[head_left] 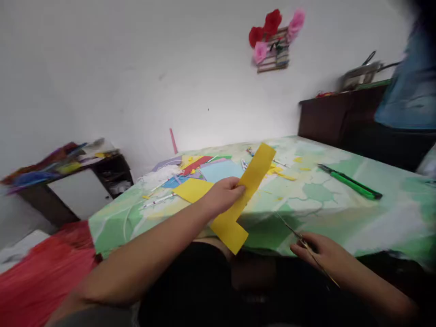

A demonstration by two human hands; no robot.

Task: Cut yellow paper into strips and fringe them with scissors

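My left hand (223,195) grips a strip of yellow paper (256,175) between thumb and fingers, above the table's near edge. The paper is cut to an angled shape, and its lower part (235,236) hangs below the hand. Off to the right, my right hand (318,250) is closed around thin scissors (299,237), seen nearly edge-on. Their narrow tip points up and left toward the paper, apart from it. Part of the scissors' handle is hidden by the fingers. Another yellow sheet (192,188) lies on the table behind my left forearm.
A green-handled utility knife (354,184) rests on the patterned tablecloth (313,193) at right. Yellow scraps (275,170), coloured sheets (221,170) and several pens (160,200) are spread over the table. A person's blue garment (408,91) shows at far right, beside a dark cabinet (323,118).
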